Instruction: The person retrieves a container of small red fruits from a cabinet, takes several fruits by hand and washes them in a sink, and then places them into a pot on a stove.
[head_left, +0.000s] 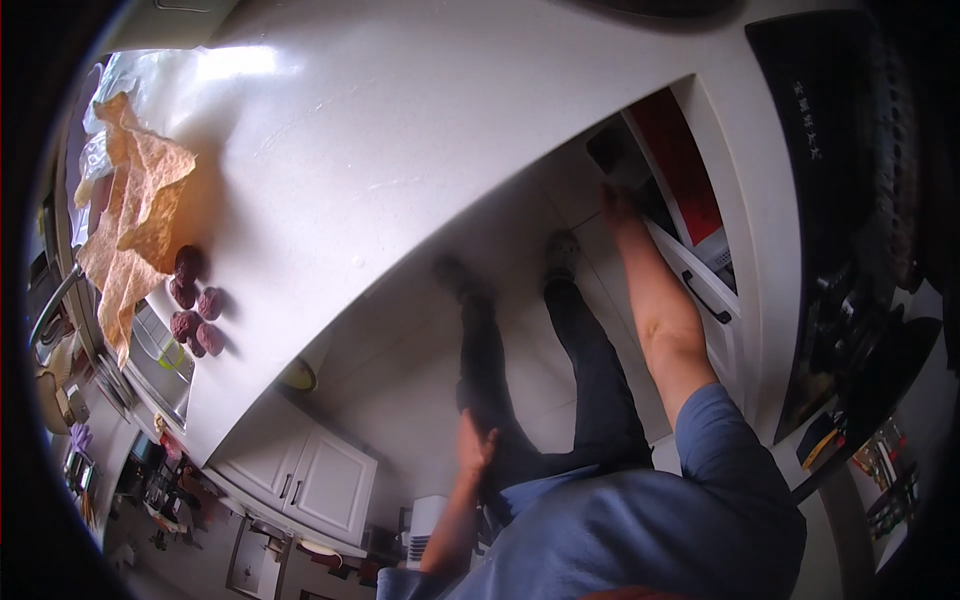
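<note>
My right hand (619, 206) is stretched down to the open lower cabinet under the counter. It is dim and blurred, and a dark object (609, 150) is just beyond the fingertips; whether I grip it cannot be seen. A white cabinet door (694, 289) with a black handle (705, 298) lies beside my right forearm. Inside the cabinet stands a red panel or box (679, 169). My left hand (475, 444) is against my left thigh, thumb apart, with nothing visible in it.
On the white countertop (360, 135) lie several dried red dates (196, 307) beside a crumpled brown paper sheet (142, 202). A sink (169, 360) is at the left. A black gas hob (832, 187) is at the right. White cupboards (330, 480) stand behind.
</note>
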